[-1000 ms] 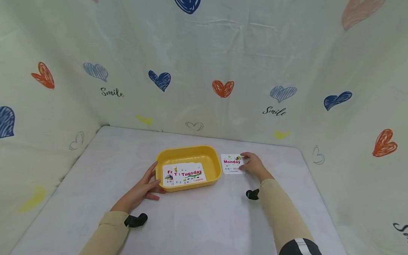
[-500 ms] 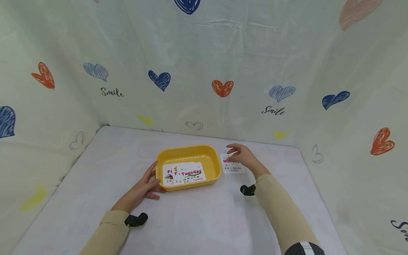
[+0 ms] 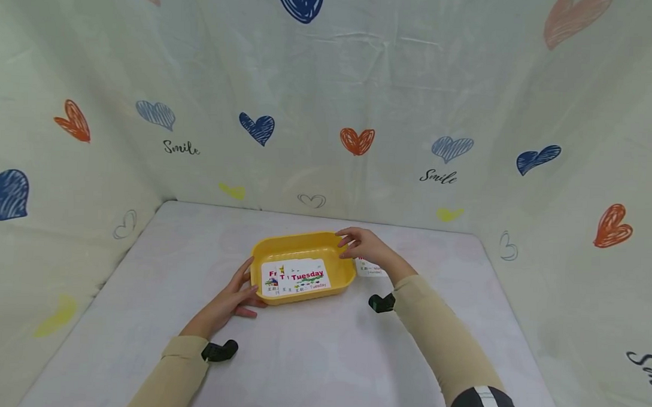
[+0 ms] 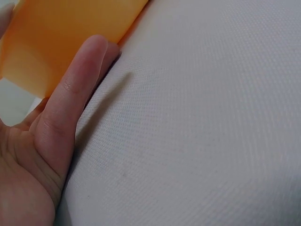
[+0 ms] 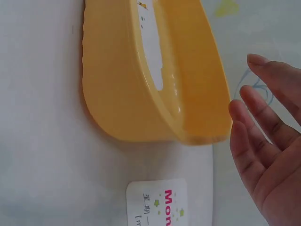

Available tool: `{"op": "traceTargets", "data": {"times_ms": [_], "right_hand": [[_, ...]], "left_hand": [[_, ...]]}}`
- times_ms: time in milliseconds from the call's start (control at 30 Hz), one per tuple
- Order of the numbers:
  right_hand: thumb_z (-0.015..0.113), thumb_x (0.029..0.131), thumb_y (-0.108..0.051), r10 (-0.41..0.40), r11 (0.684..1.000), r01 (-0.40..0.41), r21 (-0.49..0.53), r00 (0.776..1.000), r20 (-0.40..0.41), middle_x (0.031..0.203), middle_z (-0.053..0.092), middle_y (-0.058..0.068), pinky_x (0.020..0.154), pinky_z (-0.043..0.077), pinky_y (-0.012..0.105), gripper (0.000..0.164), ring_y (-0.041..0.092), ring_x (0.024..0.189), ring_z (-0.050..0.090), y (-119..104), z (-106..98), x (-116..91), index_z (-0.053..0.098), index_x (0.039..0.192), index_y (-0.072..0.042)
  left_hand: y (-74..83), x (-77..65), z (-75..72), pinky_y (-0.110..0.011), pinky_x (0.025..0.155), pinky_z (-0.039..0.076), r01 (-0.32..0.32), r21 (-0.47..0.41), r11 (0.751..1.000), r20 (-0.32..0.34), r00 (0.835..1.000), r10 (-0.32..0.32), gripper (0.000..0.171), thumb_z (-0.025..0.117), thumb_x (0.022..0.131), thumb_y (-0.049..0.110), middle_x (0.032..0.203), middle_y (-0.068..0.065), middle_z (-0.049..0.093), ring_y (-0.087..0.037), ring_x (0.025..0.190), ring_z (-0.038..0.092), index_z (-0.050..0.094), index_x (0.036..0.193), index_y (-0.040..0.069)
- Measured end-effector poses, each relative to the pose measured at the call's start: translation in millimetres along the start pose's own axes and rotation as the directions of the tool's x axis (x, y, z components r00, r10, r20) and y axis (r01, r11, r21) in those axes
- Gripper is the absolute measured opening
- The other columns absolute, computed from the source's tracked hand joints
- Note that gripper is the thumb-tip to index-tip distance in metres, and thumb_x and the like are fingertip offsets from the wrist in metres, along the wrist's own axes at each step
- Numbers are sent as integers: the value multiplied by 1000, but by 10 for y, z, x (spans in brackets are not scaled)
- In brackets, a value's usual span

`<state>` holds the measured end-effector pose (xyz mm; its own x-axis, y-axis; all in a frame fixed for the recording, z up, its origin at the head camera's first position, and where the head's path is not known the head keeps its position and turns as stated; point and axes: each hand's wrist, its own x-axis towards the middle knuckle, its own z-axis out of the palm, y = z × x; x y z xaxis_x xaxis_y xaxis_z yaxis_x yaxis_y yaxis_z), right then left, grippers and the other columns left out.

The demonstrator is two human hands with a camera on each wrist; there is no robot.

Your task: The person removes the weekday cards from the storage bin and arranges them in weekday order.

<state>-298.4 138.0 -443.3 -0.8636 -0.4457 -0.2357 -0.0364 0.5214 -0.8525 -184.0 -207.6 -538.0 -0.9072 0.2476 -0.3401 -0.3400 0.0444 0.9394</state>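
A yellow plastic tray (image 3: pixel 273 243) stands on the table, with several white word cards (image 3: pixel 307 279) overlapping inside it; the top one reads Tuesday. My left hand (image 3: pixel 227 302) lies at the tray's left end, its fingers nearly straight and touching the side. In the left wrist view, a finger (image 4: pixel 68 96) stretches low along the yellow wall. Over the tray's right rim hovers my right hand (image 3: pixel 364 245), fingers loosely spread and holding nothing. Just right of the tray, the Monday card (image 3: pixel 369 268) lies flat on the table, partly hidden beneath that hand.
The white table (image 3: pixel 320 359) has its far edge against a pale curtain (image 3: pixel 391 188) printed with hearts and the word Smile. Curtain also hangs on both sides. A dark wrist-worn device (image 3: pixel 221 351) sits at my left cuff, another (image 3: pixel 382 303) at the right.
My right hand has let go of the Monday card, leaving it beside the tray, and has moved left to the tray's right rim. The left hand and tray stay put.
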Motion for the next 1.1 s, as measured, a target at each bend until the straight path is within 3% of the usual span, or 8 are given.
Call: {"op": "traceTargets", "data": {"times_ms": [233, 433, 733, 1100], "right_hand": [[73, 85, -2, -3, 996, 12, -87, 994, 111, 121, 60, 15, 88, 53, 30, 56, 22, 95, 60, -72, 217, 104, 53, 137, -5], [76, 83, -5, 18, 984, 12, -175, 985, 171, 122, 58, 9, 96, 48, 35, 55, 25, 108, 55, -82, 362, 155, 56, 134, -8], [81, 80, -11, 91, 970, -43, -237, 977, 192, 129, 54, 6, 104, 42, 39, 58, 24, 115, 50, -45, 506, 272, 58, 133, -13], [83, 77, -15, 173, 956, -120, -267, 968, 182, 136, 51, 6, 109, 33, 47, 60, 26, 118, 46, -73, 543, 277, 60, 132, -18]], "left_hand": [[-15, 5, 1, -41, 73, 58, -7, -12, 1000, 3, 1000, 7, 77, 57, 99, 28, 159, -13, 11, -33, 98, 67, 6, 153, 48], [-15, 12, 1, -40, 73, 58, -2, -1, 1000, -9, 1000, 2, 76, 57, 99, 28, 159, -12, 13, -32, 97, 68, 7, 153, 48], [-18, 17, 4, -40, 72, 58, -4, -1, 1000, -23, 1000, 4, 76, 57, 99, 27, 158, -13, 14, -32, 96, 68, 7, 154, 45], [-32, 3, 8, -40, 72, 58, -9, -1, 1000, -24, 1000, 9, 76, 57, 99, 26, 158, -13, 14, -32, 96, 68, 8, 154, 46]]}}
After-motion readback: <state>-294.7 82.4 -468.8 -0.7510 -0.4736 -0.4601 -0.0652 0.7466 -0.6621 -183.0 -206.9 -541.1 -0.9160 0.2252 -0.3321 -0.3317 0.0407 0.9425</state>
